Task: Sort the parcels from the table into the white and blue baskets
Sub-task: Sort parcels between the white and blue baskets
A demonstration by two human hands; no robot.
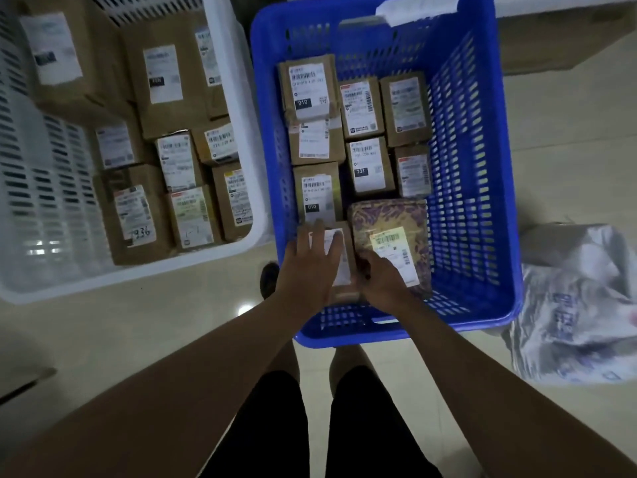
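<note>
Both hands reach into the blue basket (475,188) on the floor. A small brown box with a white label (344,267) lies in its near left corner. My left hand (310,267) lies flat on top of this box with the fingers spread. My right hand (382,281) grips the box's right edge, fingers curled between it and a purple patterned parcel (393,215). Several labelled brown boxes (317,188) fill the rest of the blue basket. The white basket (241,139) at the left holds several more brown boxes (162,77).
A crumpled grey plastic mailer bag (579,305) lies on the tiled floor right of the blue basket. A cardboard box (558,39) stands at the top right. My legs in black shorts are below, close to the blue basket's near rim.
</note>
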